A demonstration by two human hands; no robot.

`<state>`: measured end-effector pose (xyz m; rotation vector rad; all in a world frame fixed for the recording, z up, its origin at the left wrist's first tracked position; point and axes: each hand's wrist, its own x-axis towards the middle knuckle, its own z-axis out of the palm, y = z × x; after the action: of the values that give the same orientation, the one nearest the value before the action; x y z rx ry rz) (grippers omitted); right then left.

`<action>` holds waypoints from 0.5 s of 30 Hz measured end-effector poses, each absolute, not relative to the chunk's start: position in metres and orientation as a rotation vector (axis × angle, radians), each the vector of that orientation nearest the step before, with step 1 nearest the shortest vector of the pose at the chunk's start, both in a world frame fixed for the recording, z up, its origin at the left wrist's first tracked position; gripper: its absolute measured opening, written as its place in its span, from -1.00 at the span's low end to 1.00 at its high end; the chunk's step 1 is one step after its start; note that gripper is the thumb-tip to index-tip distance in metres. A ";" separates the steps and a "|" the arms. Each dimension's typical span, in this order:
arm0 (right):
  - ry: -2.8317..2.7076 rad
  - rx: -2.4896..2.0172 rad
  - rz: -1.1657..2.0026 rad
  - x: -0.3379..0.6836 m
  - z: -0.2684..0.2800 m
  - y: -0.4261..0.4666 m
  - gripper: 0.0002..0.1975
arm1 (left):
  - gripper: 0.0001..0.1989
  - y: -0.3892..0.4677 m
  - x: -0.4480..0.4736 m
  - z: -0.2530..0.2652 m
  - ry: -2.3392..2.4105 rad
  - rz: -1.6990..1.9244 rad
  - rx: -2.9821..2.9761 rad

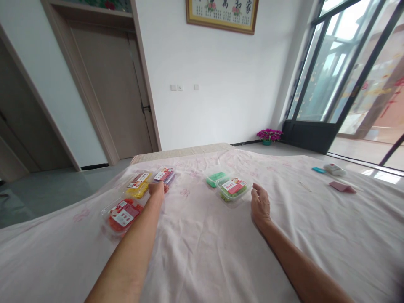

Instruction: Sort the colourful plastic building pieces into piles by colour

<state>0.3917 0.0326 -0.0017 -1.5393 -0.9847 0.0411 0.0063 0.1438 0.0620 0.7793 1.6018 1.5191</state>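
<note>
My left hand (pixel 158 189) is closed at the near edge of a clear plastic box with purple contents (pixel 164 174) and a red-and-white label. Its fingertips are partly hidden. Just left of that hand sits a box with yellow contents (pixel 138 185), and nearer to me a box with red-orange contents (pixel 124 213), partly behind my forearm. My right hand (pixel 260 203) is open, fingers slightly curved, beside a labelled box of green contents (pixel 234 188); a small gap separates them. Behind that box is a container with mint-green contents (pixel 216 178).
A pale floral cloth (pixel 202 244) with wrinkles covers the table. Toward the right lie a pink folded cloth (pixel 342 187), a blue item (pixel 318 170) and a white packet (pixel 334 169). Magenta flowers (pixel 269 134) stand on the floor by the glass door.
</note>
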 end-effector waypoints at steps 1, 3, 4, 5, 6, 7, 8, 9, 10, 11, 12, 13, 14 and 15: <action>-0.979 -1.543 0.045 0.392 -0.002 0.033 -0.45 | -0.72 0.143 0.006 0.063 1.604 1.509 0.766; -0.970 -1.551 0.060 0.393 -0.003 0.034 -0.45 | -0.75 0.139 0.006 0.062 1.601 1.483 0.762; -0.970 -1.553 0.069 0.393 -0.003 0.035 -0.45 | -0.77 0.136 0.006 0.061 1.591 1.469 0.767; -0.969 -1.555 0.078 0.393 -0.004 0.035 -0.45 | -0.80 0.132 0.007 0.060 1.577 1.453 0.776; -0.968 -1.558 0.087 0.394 -0.005 0.036 -0.45 | -0.83 0.128 0.007 0.058 1.559 1.435 0.789; -0.966 -1.561 0.093 0.394 -0.005 0.036 -0.45 | -0.86 0.123 0.008 0.057 1.538 1.418 0.805; -0.964 -1.566 0.096 0.395 -0.005 0.036 -0.45 | -0.88 0.118 0.009 0.056 1.515 1.401 0.822; -0.965 -1.573 0.098 0.395 -0.006 0.036 -0.45 | -0.89 0.113 0.010 0.056 1.493 1.383 0.839; -0.967 -1.582 0.099 0.395 -0.006 0.036 -0.44 | -0.90 0.107 0.011 0.056 1.471 1.367 0.855; -0.972 -1.589 0.101 0.395 -0.007 0.036 -0.44 | -0.90 0.102 0.013 0.056 1.451 1.350 0.870; -0.978 -1.596 0.101 0.396 -0.007 0.036 -0.45 | -0.90 0.098 0.014 0.057 1.433 1.333 0.883; -0.983 -1.602 0.101 0.396 -0.008 0.036 -0.45 | -0.90 0.093 0.017 0.057 1.416 1.317 0.895; -0.989 -1.607 0.102 0.396 -0.008 0.037 -0.46 | -0.89 0.090 0.019 0.058 1.402 1.301 0.907; -0.995 -1.609 0.103 0.396 -0.009 0.037 -0.46 | -0.89 0.087 0.023 0.058 1.391 1.285 0.917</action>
<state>0.3958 0.0367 -0.0086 -1.6095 -0.9953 0.1032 0.0228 0.0873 0.0585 0.9170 1.3905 1.2848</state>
